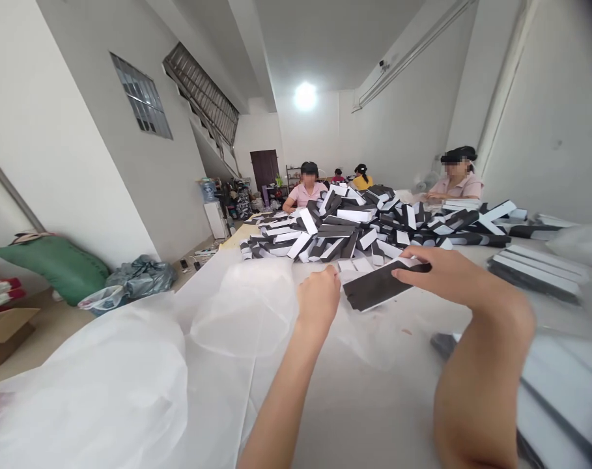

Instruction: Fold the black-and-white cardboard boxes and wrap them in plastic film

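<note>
My right hand (435,273) grips a black flat cardboard box (378,284) by its far right end, thumb on the dark face and fingers over the top edge. The box is tilted above the table, and white edges show behind it. My left hand (319,291) is closed in a fist just left of the box's near end; what its fingers pinch, if anything, is hidden. Thin clear plastic (364,342) lies below the box. Beyond both hands rises a large heap of black-and-white cardboard boxes (325,229).
Translucent white plastic bags (100,384) spread over the table's left side. Packed stacks of boxes (537,273) lie at right, with more wrapped boxes (564,391) by my right forearm. Two people (306,192) in pink sit across the heap. A green sack (56,264) rests on the floor.
</note>
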Tool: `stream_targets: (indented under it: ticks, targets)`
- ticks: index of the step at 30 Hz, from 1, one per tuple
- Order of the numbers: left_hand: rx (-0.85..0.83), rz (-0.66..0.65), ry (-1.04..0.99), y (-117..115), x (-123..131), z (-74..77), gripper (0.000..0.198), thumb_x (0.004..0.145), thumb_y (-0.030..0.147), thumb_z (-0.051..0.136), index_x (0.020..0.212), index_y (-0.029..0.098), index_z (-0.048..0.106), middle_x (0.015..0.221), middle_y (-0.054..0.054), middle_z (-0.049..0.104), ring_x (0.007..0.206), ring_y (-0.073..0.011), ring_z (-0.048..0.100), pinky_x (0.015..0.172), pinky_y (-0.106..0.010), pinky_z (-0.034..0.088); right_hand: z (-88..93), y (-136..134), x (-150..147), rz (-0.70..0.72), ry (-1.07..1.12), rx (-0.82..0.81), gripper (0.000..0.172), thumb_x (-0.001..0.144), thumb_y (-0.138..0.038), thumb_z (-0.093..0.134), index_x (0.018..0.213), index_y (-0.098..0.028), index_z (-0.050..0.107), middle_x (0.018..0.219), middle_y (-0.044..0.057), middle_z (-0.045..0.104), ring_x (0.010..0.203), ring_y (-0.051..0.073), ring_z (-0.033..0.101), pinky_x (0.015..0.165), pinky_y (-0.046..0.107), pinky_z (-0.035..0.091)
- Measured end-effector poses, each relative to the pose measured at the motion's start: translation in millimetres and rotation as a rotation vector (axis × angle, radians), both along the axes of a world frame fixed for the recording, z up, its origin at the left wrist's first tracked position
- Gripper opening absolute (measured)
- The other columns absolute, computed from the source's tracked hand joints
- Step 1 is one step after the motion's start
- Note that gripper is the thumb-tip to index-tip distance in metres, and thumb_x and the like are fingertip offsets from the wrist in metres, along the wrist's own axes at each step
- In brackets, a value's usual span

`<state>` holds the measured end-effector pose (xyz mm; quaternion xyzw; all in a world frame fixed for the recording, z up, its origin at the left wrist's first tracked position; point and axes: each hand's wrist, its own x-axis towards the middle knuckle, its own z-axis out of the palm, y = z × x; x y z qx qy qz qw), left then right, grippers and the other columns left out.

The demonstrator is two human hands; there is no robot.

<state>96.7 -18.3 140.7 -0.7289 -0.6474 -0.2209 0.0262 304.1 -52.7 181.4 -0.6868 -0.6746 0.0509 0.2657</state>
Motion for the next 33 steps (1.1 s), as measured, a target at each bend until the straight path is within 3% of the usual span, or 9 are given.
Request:
stream_targets:
  ticks: [3, 8, 12, 15, 18, 23, 27, 30, 33]
  targets:
    - [-0.050, -0.029, 0.001, -3.3, -3.5, 0.6, 0.028, 0.091, 0.025, 0.039, 0.089, 0.019, 0.066, 0.076, -0.011, 0.069, 0.076, -0.0247, 0.064, 0.066, -0.032, 0.044, 2.1, -7.5, -1.1, -0.076, -0.002, 0.026, 0.042, 0.076, -0.057, 0.053, 0.106, -0.029, 0.062, 0.107, 0.007, 0.065, 0.086, 0.027, 0.062, 0.062, 0.034, 0.046]
    - [-0.120, -0.036, -0.093, -2.1, -7.7, 4.4, 0.034, 0.091, 0.023, 0.035, 0.074, 0.019, 0.064, 0.063, -0.008, 0.067, 0.075, -0.0222, 0.064, 0.069, -0.030, 0.045, 1.3, -5.4, -5.8, 0.171, -0.031, -0.030, 0.038, 0.078, -0.053, 0.054, 0.109, -0.032, 0.062, 0.110, 0.003, 0.065, 0.089, 0.025, 0.062, 0.066, 0.032, 0.047]
    - [-0.124, -0.008, -0.071, 3.1, -6.3, 3.0, 0.033, 0.091, 0.023, 0.035, 0.080, 0.017, 0.065, 0.067, -0.012, 0.068, 0.082, -0.0246, 0.065, 0.071, -0.032, 0.046, -5.4, -5.3, -28.7, 0.131, -0.151, -0.140, 0.034, 0.079, -0.047, 0.053, 0.105, -0.028, 0.063, 0.106, 0.006, 0.065, 0.091, 0.026, 0.062, 0.068, 0.033, 0.046]
    - [-0.138, -0.035, -0.078, 5.0, -7.2, 2.1, 0.032, 0.089, 0.020, 0.035, 0.080, 0.016, 0.065, 0.068, -0.013, 0.069, 0.084, -0.0263, 0.066, 0.072, -0.033, 0.046, -21.7, -16.6, -57.9, 0.032, -0.272, -0.136, 0.033, 0.084, -0.045, 0.048, 0.108, -0.025, 0.060, 0.102, 0.008, 0.064, 0.092, 0.027, 0.061, 0.067, 0.034, 0.045]
    - [-0.173, -0.060, -0.101, 5.6, -12.1, 2.2, 0.027, 0.087, 0.017, 0.038, 0.080, 0.015, 0.064, 0.067, -0.013, 0.069, 0.085, -0.0271, 0.066, 0.073, -0.034, 0.046, -50.5, -29.9, -85.1, -0.052, -0.356, -0.132, 0.035, 0.089, -0.043, 0.044, 0.112, -0.020, 0.057, 0.100, 0.012, 0.061, 0.091, 0.028, 0.062, 0.063, 0.032, 0.043]
    - [-0.341, -0.089, -0.091, 6.6, -22.5, 2.7, 0.020, 0.078, 0.010, 0.048, 0.060, 0.017, 0.056, 0.064, -0.013, 0.069, 0.081, -0.0282, 0.067, 0.072, -0.035, 0.046, -96.6, -33.5, -104.2, -0.007, -0.388, -0.237, 0.034, 0.092, -0.036, 0.042, 0.118, -0.016, 0.053, 0.104, 0.015, 0.058, 0.085, 0.026, 0.064, 0.059, 0.030, 0.043]
    - [-0.388, -0.104, -0.092, 2.6, -27.5, 3.8, 0.016, 0.069, 0.008, 0.054, 0.057, 0.019, 0.053, 0.060, -0.011, 0.068, 0.076, -0.0274, 0.067, 0.071, -0.035, 0.047, -111.6, -19.5, -108.7, -0.022, -0.336, -0.266, 0.034, 0.092, -0.032, 0.040, 0.118, -0.014, 0.050, 0.111, 0.018, 0.055, 0.090, 0.027, 0.063, 0.062, 0.030, 0.044]
    - [-0.475, -0.175, -0.097, -1.5, -31.4, 4.8, 0.013, 0.071, 0.011, 0.051, 0.064, 0.020, 0.055, 0.059, -0.007, 0.069, 0.070, -0.0233, 0.066, 0.065, -0.031, 0.046, -118.8, -7.0, -113.3, 0.098, -0.237, -0.326, 0.037, 0.090, -0.034, 0.043, 0.122, -0.018, 0.047, 0.115, 0.015, 0.056, 0.093, 0.027, 0.063, 0.066, 0.033, 0.046]
    - [-0.576, -0.234, -0.090, -2.5, -35.6, 6.0, 0.011, 0.073, 0.014, 0.048, 0.070, 0.020, 0.057, 0.064, -0.005, 0.071, 0.068, -0.0197, 0.065, 0.059, -0.027, 0.044, -127.2, 5.3, -117.8, 0.177, -0.146, -0.264, 0.037, 0.089, -0.034, 0.041, 0.126, -0.027, 0.045, 0.122, 0.009, 0.056, 0.107, 0.027, 0.057, 0.075, 0.034, 0.047]
